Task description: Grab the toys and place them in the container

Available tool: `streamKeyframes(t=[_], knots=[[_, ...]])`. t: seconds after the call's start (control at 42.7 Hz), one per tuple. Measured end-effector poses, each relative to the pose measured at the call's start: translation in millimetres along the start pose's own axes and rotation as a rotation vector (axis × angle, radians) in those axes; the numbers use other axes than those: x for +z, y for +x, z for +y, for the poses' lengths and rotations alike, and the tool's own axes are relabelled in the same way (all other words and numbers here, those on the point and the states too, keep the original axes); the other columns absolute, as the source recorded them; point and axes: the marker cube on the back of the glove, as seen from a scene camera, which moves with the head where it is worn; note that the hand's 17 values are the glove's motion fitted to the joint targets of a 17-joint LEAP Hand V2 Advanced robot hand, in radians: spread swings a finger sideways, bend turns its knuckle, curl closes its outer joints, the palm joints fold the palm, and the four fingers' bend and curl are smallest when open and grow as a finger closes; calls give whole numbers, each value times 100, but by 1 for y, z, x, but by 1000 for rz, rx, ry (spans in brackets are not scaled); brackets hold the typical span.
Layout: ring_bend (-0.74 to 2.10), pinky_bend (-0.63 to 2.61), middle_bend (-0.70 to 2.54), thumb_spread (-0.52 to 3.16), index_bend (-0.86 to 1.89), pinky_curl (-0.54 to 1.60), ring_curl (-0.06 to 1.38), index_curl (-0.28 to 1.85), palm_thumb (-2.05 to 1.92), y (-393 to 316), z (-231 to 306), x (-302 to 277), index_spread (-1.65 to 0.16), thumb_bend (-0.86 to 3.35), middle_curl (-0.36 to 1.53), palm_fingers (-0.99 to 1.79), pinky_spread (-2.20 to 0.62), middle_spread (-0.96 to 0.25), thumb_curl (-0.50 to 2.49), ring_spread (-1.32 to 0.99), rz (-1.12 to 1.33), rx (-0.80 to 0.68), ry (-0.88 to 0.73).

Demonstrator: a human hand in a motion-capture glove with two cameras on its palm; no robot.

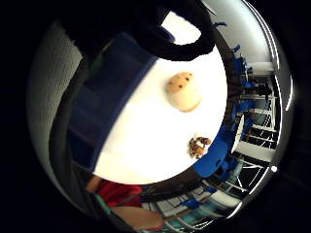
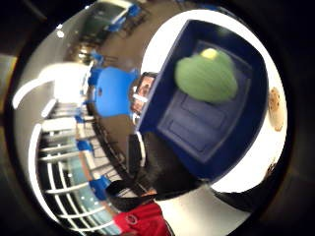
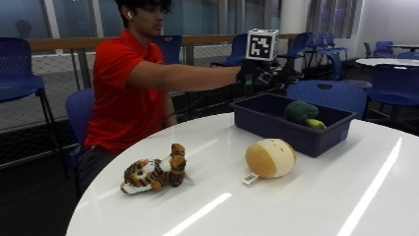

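Observation:
My gloved right hand [image 3: 269, 75] hovers above the far left corner of the dark blue container [image 3: 263, 119], fingers relaxed and holding nothing. A green plush toy [image 3: 300, 111] with a yellow tip lies inside the container [image 2: 206, 135], and in the thumb side palm view the green toy [image 2: 206, 77] sits directly under the palm. A round tan bun-like toy [image 3: 270, 157] with dark spots rests on the white table just in front of the container. A striped tiger toy [image 3: 155, 174] lies near the table's left edge. The little finger side view shows the bun [image 1: 183, 91] and tiger [image 1: 198, 146].
The round white table [image 3: 301, 211] carries only these things. Blue chairs [image 3: 327, 93] stand behind the container and around the room. A railing and windows run along the back.

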Motion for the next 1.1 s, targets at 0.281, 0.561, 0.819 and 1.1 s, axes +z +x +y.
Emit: streamKeyframes(t=[0.281,0.561,0.819,1.1], knots=[[17,97,14,105,9,35,27,53,-12,120,86,7,-34,-10,38,-25,3,-7,44,1,-10,263,14],[15,86,15,108,18,31,24,47,-10,266,199,39,-36,-8,34,-15,7,-6,34,3,-21,559,-16],[14,79,15,109,17,30,22,44,-9,311,244,93,-37,-7,32,-17,8,-5,28,3,-61,624,-70],[16,102,12,106,7,36,19,35,-7,330,256,151,-38,-6,28,-19,10,-5,25,3,-72,593,-160]])
